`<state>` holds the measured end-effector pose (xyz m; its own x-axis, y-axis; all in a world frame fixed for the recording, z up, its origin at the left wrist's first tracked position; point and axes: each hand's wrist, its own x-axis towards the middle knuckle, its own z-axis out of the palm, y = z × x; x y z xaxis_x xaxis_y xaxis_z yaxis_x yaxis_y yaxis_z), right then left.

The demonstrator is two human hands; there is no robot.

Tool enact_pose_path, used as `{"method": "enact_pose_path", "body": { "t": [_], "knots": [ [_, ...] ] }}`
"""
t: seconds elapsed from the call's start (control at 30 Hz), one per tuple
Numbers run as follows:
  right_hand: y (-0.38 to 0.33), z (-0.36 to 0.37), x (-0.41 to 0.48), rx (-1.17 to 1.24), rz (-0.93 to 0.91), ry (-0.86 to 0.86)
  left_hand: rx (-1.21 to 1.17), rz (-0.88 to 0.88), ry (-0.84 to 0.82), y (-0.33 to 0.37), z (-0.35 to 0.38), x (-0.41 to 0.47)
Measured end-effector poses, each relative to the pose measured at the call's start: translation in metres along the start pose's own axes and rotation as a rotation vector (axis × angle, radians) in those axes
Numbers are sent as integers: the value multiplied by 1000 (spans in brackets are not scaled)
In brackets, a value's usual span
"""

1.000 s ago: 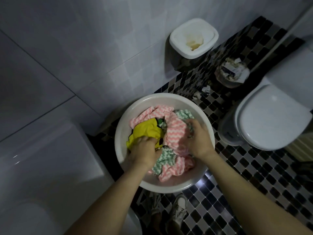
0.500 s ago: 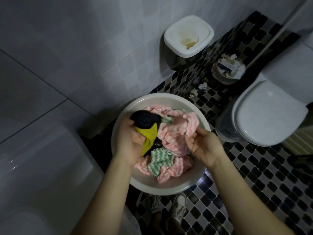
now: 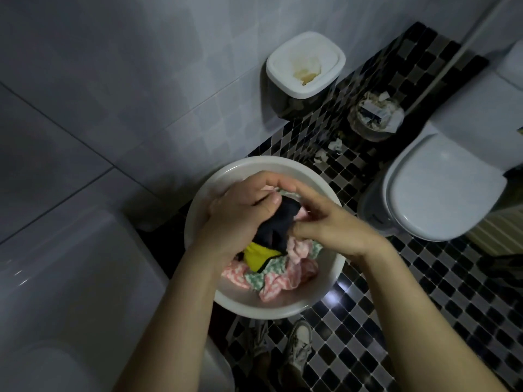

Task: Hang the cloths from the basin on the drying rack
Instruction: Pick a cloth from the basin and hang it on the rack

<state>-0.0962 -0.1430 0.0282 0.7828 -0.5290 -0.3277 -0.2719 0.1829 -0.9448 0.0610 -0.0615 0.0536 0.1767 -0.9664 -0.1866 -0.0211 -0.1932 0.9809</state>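
Our left hand (image 3: 235, 219) gripped the one black-and-yellow cloth (image 3: 278, 224), bunched up over the single white basin (image 3: 198, 199) that sat on the chequered floor (image 3: 368, 306). At the cloth's 3 o'clock our right hand (image 3: 336, 230) pinched its dark edge. At its 6 o'clock, green zigzag cloths (image 3: 256, 277) and pink zigzag cloths (image 3: 273, 291) lay tangled in the basin, too jumbled to count. At 1 o'clock, print on scraps in the waste basket (image 3: 373, 114) was too blurred to read.
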Motion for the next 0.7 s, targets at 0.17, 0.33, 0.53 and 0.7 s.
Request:
{"method": "enact_pose_path", "body": {
  "t": [0.17, 0.33, 0.53, 0.7],
  "knots": [
    [-12, 2, 0, -63, -20, 181, 168, 138, 68, 17, -11, -3],
    [-31, -4, -7, -237, -170, 459, 563, 203, 96, 15, -25, -20],
    [-69, -5, -13, 200, -313, 575, 750, -124, -37, -36, -12, -44],
    [-84, -11, -29, 244, -215, 443, 721, -189, -127, -31, -5, -60]
  ]
}}
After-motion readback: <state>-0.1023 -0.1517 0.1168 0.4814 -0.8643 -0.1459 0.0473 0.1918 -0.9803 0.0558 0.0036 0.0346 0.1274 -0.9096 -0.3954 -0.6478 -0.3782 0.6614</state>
